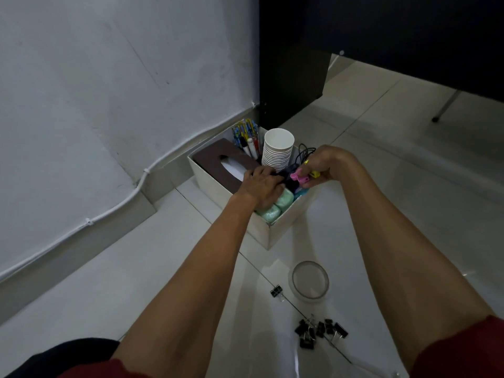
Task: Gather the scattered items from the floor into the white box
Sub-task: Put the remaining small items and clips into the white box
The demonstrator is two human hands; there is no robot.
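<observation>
The white box (283, 226) stands on the floor by the wall, holding a brown tissue box (218, 159), a stack of paper cups (277, 150), pens (246, 135), green packets (275, 207) and a black cable (304, 152). My left hand (261, 186) reaches into the box, fingers resting over dark items beside the green packets. Above the box's right side, my right hand (327, 166) grips a bunch of highlighters (300, 175), pink and yellow ends showing. Still on the floor are a clear tape roll (309, 281), a lone binder clip (276, 291) and a pile of black binder clips (320, 331).
A dark cabinet (294, 77) stands just behind the box. A white cable runs along the skirting of the wall (114, 205) at the left. A thin metal furniture leg (444, 107) touches the tiled floor at the far right.
</observation>
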